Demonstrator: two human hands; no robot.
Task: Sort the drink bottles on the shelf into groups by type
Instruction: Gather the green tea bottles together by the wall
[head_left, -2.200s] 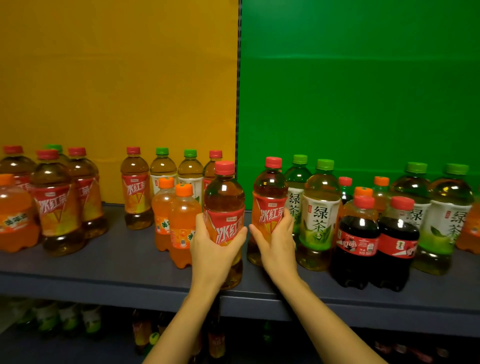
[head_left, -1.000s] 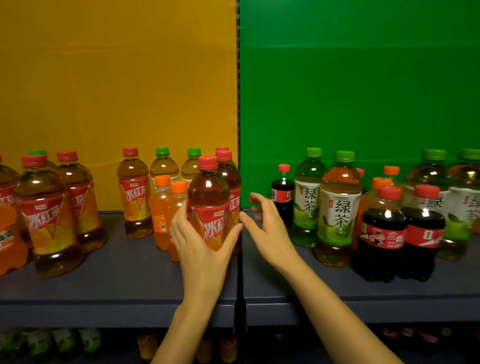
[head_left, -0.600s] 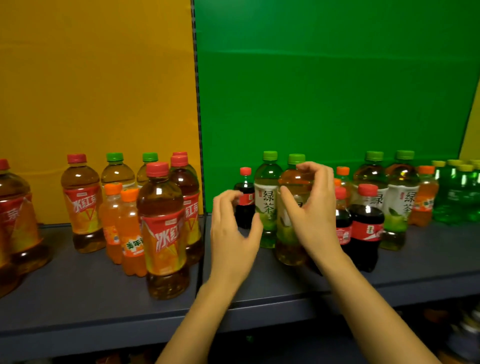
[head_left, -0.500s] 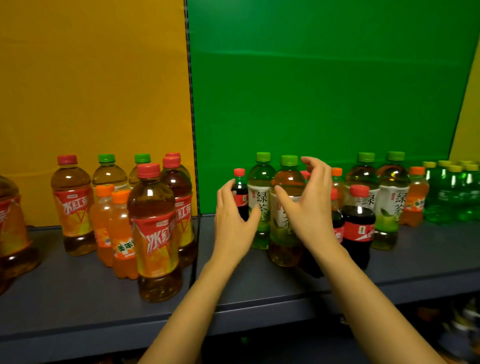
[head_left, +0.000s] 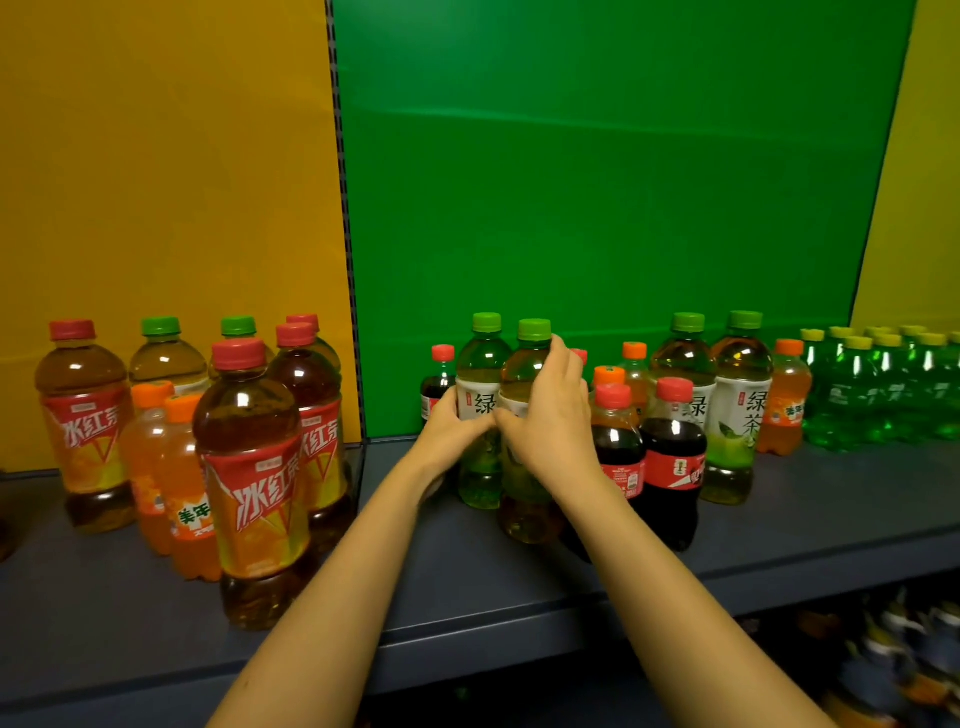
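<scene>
Both hands have left the red-labelled iced tea and come right onto two green teas; half a second ago the left hand was spread in the air. Against the orange-yellow back panel (head_left: 156, 208) a cluster of amber iced-tea bottles with red caps and red labels (head_left: 249, 467) stands upright on the grey-blue shelf (head_left: 805, 509). Small orange soda bottles with orange caps (head_left: 182, 483) are tucked among them, and pale tea bottles with green caps (head_left: 166, 358) stand behind. Past the panel seam, before the green back panel (head_left: 597, 208), a small dark cola bottle with a red cap (head_left: 439, 384) peeks out behind the left hand (head_left: 452, 431). That hand grips the white label of the rear green-tea bottle (head_left: 480, 364), a clear bottle with a light-green cap. Touching it in front is the front green-tea bottle (head_left: 522, 374) of the same kind, held by the right hand (head_left: 550, 421), fingers wrapped over its shoulder and thumb across the label, meeting the left thumb. Both bottles stand upright on the shelf. Just beside the right hand are two dark cola bottles with red caps and red labels (head_left: 672, 467). Behind those stand two more green-capped green-tea bottles (head_left: 737, 410), then an orange soda bottle (head_left: 784, 405). Farthest right is a group of clear green soda bottles with yellow caps (head_left: 852, 400), under a yellow panel (head_left: 919, 208).
</scene>
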